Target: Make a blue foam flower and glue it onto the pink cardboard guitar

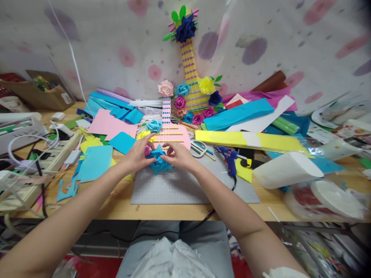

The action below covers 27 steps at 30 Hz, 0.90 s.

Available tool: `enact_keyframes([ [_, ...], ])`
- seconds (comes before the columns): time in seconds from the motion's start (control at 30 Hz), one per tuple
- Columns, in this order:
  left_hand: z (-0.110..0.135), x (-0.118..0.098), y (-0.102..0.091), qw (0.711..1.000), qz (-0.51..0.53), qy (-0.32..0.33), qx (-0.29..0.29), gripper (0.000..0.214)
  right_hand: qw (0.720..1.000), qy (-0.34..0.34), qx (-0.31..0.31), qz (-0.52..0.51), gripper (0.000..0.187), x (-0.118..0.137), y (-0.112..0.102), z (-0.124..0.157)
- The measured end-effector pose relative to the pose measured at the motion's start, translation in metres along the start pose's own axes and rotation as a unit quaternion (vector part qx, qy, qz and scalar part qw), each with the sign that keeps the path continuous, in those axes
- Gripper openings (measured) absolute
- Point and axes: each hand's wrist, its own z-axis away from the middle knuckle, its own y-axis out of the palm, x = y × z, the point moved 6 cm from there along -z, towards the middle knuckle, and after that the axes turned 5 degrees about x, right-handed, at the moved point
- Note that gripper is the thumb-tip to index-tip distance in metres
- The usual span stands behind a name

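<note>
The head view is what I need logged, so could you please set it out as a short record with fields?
Left hand: at the left side of the blue paper flower
Right hand: at the flower's right side
Pink guitar-shaped craft: just beyond the flower
Yellow guitar-shaped craft: farther back, standing before the patterned backdrop
Glue gun: right of both hands
</note>
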Motion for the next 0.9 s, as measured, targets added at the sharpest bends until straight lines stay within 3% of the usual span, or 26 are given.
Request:
enact_keyframes([
  [0.1, 0.001, -0.003, 0.004, 1.0, -0.003, 0.017, -0.002, 0.078, 0.999, 0.027, -0.003, 0.018, 0.044, -0.003, 0.003, 0.0],
  [0.23, 0.005, -0.009, 0.003, 0.999, 0.009, 0.035, -0.009, 0.076, 0.999, 0.03, -0.009, 0.026, 0.036, 0.0, 0.004, -0.001],
  [0.33, 0.009, -0.018, -0.011, 0.997, 0.06, 0.051, -0.025, 0.074, 1.0, 0.022, -0.006, -0.017, 0.029, 0.002, 0.001, 0.0],
  [0.4, 0.014, -0.024, -0.031, 0.99, 0.084, 0.065, -0.088, 0.068, 0.997, 0.029, 0.001, -0.065, 0.028, 0.001, 0.0, 0.002],
  [0.47, 0.021, -0.026, -0.056, 0.975, 0.079, 0.061, -0.198, 0.057, 0.993, 0.043, 0.01, -0.113, 0.029, -0.002, 0.001, 0.003],
  [0.53, 0.03, -0.027, -0.072, 0.954, 0.031, 0.054, -0.293, 0.041, 0.988, 0.06, 0.009, -0.143, 0.029, -0.005, 0.004, 0.003],
  [0.57, 0.033, -0.03, -0.074, 0.949, -0.006, 0.059, -0.31, 0.032, 0.987, 0.07, 0.001, -0.146, 0.029, -0.006, 0.005, 0.003],
  [0.63, 0.034, -0.037, -0.066, 0.951, -0.094, 0.089, -0.281, 0.015, 0.987, 0.092, -0.023, -0.133, 0.028, -0.008, 0.007, 0.002],
  [0.7, 0.031, -0.043, -0.045, 0.954, -0.174, 0.133, -0.204, 0.006, 0.986, 0.114, -0.044, -0.111, 0.026, -0.008, 0.007, 0.0],
  [0.8, 0.028, -0.047, -0.018, 0.945, -0.244, 0.174, -0.129, 0.009, 0.986, 0.132, -0.055, -0.089, 0.024, -0.008, 0.008, -0.001],
  [0.9, 0.026, -0.05, -0.004, 0.936, -0.27, 0.196, -0.108, 0.012, 0.987, 0.131, -0.053, -0.074, 0.024, -0.006, 0.007, -0.001],
])
